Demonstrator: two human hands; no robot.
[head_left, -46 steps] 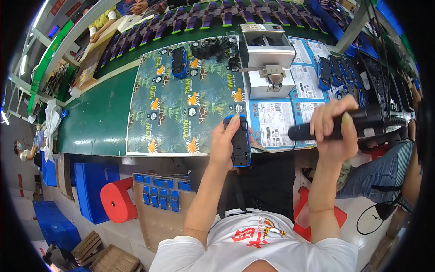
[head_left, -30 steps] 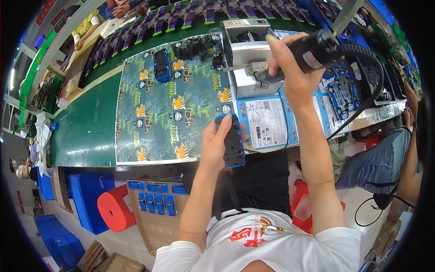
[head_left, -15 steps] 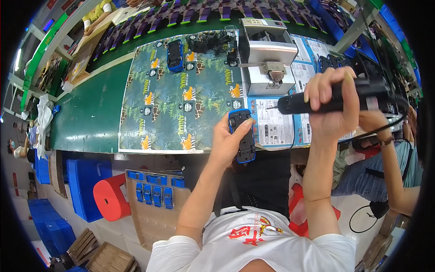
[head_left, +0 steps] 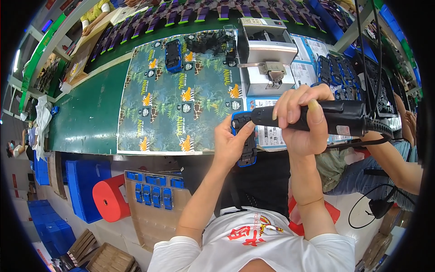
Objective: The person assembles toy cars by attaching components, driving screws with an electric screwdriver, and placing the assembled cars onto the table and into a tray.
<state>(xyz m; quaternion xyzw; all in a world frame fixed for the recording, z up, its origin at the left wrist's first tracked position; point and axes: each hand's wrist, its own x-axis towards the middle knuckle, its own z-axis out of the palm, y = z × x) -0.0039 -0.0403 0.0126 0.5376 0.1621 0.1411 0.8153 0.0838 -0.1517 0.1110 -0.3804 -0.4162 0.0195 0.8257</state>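
My left hand (head_left: 230, 143) grips a blue toy car (head_left: 248, 153) with its black underside turned up, at the table's front edge. In my right hand (head_left: 304, 120) is a black electric screwdriver (head_left: 340, 117), lying nearly level with its tip end to the left. That end reaches the upper part of the car; whether the bit touches a screw is hidden. Another blue and black toy car (head_left: 173, 56) lies on the patterned sheet (head_left: 163, 113), beside a heap of black parts (head_left: 210, 44).
A metal screw-feeder machine (head_left: 268, 59) stands behind my hands. Several blue toy cars (head_left: 337, 72) lie at the right. Below left, a cardboard tray (head_left: 158, 222) holds more blue pieces, near a red stool (head_left: 108, 201). A co-worker's arm (head_left: 394, 158) is close on the right.
My right hand has brought the screwdriver left and slightly down, onto the car. The left hand and car have shifted only slightly. The co-worker's arm on the right has moved.
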